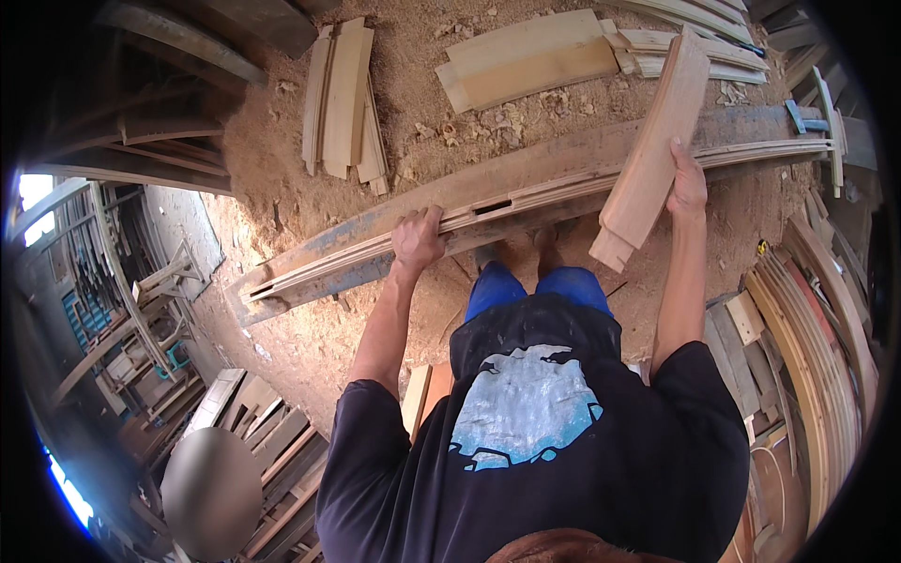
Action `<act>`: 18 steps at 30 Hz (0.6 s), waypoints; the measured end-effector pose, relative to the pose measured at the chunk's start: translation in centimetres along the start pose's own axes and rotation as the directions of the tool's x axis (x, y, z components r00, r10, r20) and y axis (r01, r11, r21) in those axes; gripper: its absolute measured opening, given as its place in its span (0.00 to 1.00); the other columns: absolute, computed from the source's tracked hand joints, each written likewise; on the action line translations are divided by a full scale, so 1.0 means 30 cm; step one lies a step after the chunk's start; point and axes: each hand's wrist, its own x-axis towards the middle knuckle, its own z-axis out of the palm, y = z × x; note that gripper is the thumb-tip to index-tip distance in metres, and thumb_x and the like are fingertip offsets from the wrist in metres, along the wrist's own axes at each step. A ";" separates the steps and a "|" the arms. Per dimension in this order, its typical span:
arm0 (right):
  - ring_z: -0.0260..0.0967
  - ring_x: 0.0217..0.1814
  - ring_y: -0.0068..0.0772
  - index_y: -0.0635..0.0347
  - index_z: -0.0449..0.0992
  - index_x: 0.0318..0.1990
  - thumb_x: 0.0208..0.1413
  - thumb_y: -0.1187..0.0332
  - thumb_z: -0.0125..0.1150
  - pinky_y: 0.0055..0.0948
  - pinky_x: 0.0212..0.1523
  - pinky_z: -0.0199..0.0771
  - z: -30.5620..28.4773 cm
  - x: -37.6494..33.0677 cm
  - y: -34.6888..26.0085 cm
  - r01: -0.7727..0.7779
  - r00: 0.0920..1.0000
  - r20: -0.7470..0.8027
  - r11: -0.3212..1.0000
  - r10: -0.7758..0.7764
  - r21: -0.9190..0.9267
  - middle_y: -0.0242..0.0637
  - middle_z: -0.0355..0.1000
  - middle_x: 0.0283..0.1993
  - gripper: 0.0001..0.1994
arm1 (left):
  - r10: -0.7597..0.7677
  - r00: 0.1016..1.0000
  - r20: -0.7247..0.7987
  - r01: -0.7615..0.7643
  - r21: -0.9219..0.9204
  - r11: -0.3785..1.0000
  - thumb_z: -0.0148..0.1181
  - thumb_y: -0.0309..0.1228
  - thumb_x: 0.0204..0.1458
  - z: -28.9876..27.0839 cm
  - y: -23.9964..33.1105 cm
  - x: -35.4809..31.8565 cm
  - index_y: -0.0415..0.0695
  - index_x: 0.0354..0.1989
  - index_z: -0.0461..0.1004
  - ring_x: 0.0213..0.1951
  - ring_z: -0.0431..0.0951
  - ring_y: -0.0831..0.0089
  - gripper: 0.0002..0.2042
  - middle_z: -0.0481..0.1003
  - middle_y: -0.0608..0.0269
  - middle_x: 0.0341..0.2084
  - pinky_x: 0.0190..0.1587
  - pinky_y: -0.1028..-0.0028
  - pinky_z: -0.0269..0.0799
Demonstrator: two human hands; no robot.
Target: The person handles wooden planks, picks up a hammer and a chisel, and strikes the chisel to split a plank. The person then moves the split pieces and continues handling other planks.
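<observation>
The left hand curls its fingers over the long slotted wood; the right hand grips the short board, slanted across it. This seems board handling; moving it calls for firm fingers.

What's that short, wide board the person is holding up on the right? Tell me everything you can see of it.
The board looks like bare, pale pinkish-tan wood with visible grain. It is long and flat, and its near end is stepped, with a narrower tongue sticking out. The right hand grips its right edge. It slants from upper right to lower left, crossing over the long slotted piece; whether they touch is unclear.
</observation>
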 end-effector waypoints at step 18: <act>0.62 0.65 0.36 0.60 0.68 0.60 0.60 0.64 0.61 0.52 0.63 0.62 0.151 0.562 0.023 -0.269 0.609 -0.772 0.963 0.181 0.013 0.39 0.68 0.63 0.22 | -0.026 0.999 0.021 0.026 0.032 0.999 0.74 0.36 0.37 -0.002 0.016 0.011 0.47 0.34 0.71 0.33 0.78 0.55 0.18 0.76 0.59 0.26 0.37 0.57 0.71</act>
